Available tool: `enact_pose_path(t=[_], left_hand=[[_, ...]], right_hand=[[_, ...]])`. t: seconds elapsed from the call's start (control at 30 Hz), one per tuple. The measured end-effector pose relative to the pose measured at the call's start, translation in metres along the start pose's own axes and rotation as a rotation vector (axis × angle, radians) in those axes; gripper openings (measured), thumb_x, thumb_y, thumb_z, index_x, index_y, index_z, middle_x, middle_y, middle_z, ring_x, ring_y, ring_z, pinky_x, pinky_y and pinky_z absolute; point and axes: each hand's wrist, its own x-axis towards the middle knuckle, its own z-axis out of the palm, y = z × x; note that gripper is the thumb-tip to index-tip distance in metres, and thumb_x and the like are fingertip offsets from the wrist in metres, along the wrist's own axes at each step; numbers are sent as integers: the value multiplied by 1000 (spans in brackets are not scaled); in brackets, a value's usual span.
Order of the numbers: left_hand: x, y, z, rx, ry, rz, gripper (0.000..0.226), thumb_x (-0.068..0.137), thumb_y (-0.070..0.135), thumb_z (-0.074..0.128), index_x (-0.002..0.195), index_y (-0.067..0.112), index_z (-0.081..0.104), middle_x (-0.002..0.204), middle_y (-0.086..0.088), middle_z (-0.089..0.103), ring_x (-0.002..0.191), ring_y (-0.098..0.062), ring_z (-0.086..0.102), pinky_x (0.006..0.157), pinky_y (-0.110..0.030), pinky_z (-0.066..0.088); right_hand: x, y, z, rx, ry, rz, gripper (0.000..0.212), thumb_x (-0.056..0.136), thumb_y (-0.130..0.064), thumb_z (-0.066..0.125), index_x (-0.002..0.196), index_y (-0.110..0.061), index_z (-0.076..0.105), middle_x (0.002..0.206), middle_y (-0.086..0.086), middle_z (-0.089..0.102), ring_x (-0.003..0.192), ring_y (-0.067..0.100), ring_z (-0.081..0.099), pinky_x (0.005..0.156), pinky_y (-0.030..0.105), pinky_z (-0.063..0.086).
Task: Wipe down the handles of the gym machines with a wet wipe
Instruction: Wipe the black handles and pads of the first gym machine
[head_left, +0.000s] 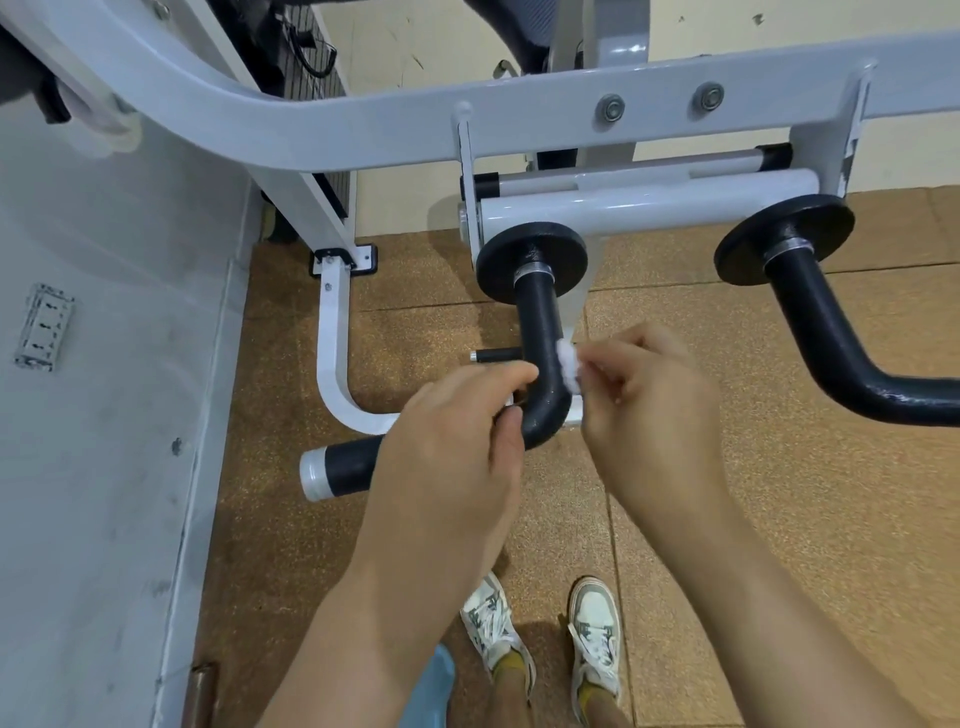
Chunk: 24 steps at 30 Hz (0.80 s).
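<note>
A black bent handle (540, 332) hangs from the white machine frame (363, 124), ending at the lower left in a white cap (316, 474). My left hand (447, 447) wraps around the handle just past its bend. My right hand (644, 405) pinches a small bunched white wet wipe (567, 366) and presses it against the right side of the handle's upright part. A second black handle (831, 338) runs off to the right, with neither hand on it.
A grey wall (104, 415) with a socket plate (44, 327) stands close on the left. A white floor brace (332, 353) curves under the handle. Brown rubber floor tiles (779, 519) lie below, with my sneakers (545, 634) on them.
</note>
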Motion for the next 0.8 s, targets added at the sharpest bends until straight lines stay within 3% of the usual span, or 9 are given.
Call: enact_pose_path(t=[0.07,0.23,0.43,0.57,0.73,0.8], left_hand=[[-1,-1,5,38,12,11,30,92,16,51,117,27,62,102,16,63,88,-4,56,80,-24,46],[4,-8,9,62,70,11,31,86,17,51,113,24,66,94,13,68,80,-4,54,74,-17,38],[5,-8,8,15,45,-5,33,85,18,49,114,22,65,91,10,67,80,-12,58,69,-25,46],[8,-7,3,-6,9,-6,33,90,20,44,117,25,61,82,17,58,76,-7,53,64,-19,39],[5,-9,1,69,-2,34,31,90,16,46,115,19,63,78,15,53,71,-5,45,61,-11,32],[4,-7,2,70,-3,30,29,90,17,47,114,20,63,79,13,57,70,-5,46,59,-14,33]], right_hand=[[-10,11,6,27,-55,45,11,85,-10,65,82,-17,72,75,-7,53,63,2,44,57,8,30],[-42,-11,1,483,101,177,11,86,-11,67,90,-20,73,82,-4,65,74,13,60,63,16,45],[8,-14,7,237,71,118,10,86,-17,67,92,-20,74,85,-5,63,71,4,56,68,24,48],[-19,-29,1,110,18,-44,11,84,-12,68,89,-18,75,85,-6,57,71,3,49,65,8,39],[28,-25,8,169,15,154,9,84,-19,69,90,-22,75,87,-12,58,75,-3,54,65,7,37],[15,-25,3,170,11,114,11,82,-14,71,88,-22,76,83,-10,57,77,-2,53,66,6,37]])
